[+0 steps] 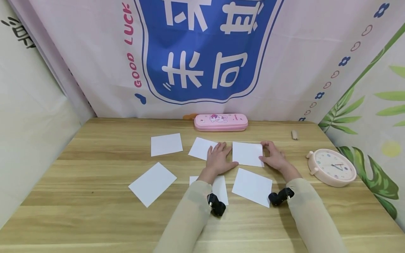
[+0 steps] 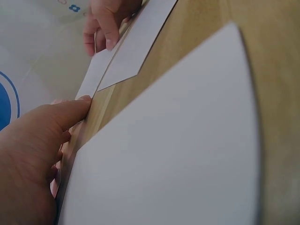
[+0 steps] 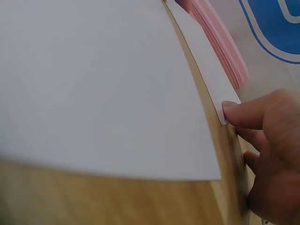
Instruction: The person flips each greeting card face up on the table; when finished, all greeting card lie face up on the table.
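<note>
White cards (image 1: 152, 184), six laid out in front of the pencil case (image 1: 220, 123), mostly askew, suggest arranging partway done, the right hand (image 1: 274, 157) pinching one card (image 1: 248, 154) before the case's right end, the left hand (image 1: 219, 160) spread by its opposite edge.

Looks like a home-style desk nook; can't tell whether real room or dressed corner. Wood-grain tabletop (image 1: 95, 200), fabric all round: "GOOD LUCK" curtain (image 1: 104, 70) at back, leaf-print hanging (image 1: 383, 70) right, black-lettered white hanging (image 1: 28, 95) left. Bunny pencil case (image 1: 220, 122) and pale-pink clock (image 1: 335, 168) feel domestic.
</note>
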A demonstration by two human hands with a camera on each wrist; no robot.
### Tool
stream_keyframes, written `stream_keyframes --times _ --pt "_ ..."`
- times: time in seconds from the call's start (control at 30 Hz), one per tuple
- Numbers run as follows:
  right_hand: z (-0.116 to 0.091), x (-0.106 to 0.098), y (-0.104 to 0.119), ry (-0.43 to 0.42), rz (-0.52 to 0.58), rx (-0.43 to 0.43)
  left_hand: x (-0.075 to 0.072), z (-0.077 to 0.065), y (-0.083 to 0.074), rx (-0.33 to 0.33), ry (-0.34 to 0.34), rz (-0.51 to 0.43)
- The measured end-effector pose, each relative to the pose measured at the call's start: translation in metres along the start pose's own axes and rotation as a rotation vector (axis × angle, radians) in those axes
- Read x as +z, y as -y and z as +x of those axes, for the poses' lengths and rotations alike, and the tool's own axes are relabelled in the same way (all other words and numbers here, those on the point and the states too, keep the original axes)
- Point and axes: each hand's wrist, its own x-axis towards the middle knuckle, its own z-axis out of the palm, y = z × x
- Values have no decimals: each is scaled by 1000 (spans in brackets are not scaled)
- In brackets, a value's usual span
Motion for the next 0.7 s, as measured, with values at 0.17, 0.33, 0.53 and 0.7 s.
stream_keyframes --times 0.17,0.33,0.53,0.7 --pt "1 2 3 12 128 -26 0 1 0 -5 3 7" --pt "0 1 10 -32 142 -63 0 1 -1 -6 6 -1" --pt "0 3 11 -100 136 -49 0 1 0 -3 -23 -42" --pt "0 5 13 -131 163 38 0 1 1 -1 -44 -73"
